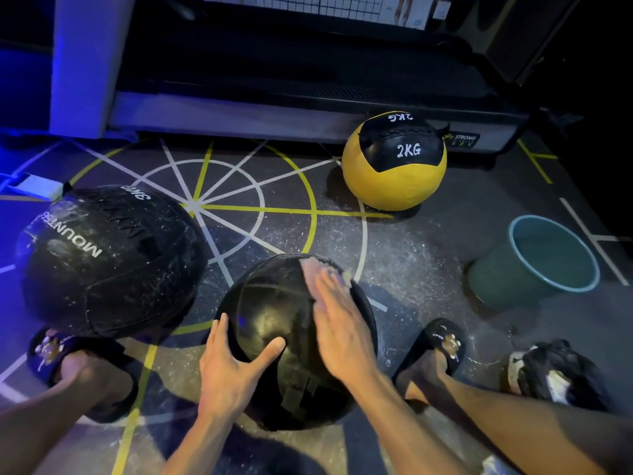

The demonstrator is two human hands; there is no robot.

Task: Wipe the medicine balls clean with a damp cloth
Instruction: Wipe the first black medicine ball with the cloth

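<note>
Writing first. Yellow-and-black medicine ball [394, 162], upper right of centre: "2KG" in white on its black panel, and again upside down on the top panel. Just behind it, the grey base of a machine [308, 121] carries a small plate reading "STRONG"; the letters before that are cut off by the ball. Large black ball [109, 258], left of frame: "MOUNT…" in white, the rest curving out of sight, plus "3KG" upside down near its top.

Small black ball [294, 341], lower centre, on the floor between two feet in dark slides [442, 347]. No writing legible on it. Surface textured, seamed, glossy where the light hits; a strap-like patch low on the near side. The large black ball looks duller, with pale streaks and specks.

Left hand [233, 368]: fingers spread, gripping the near-left side of the small ball, thumb on its front. Right hand [337, 310]: fingers straight, pressing a pale cloth [317, 265] flat against the ball's upper right.

Teal bucket [544, 258] at right, tilted, water inside. Dark rubber floor [411, 255] with white and yellow lines, dusted with white specks. Dark bundle with white patches [555, 375], lower right.
</note>
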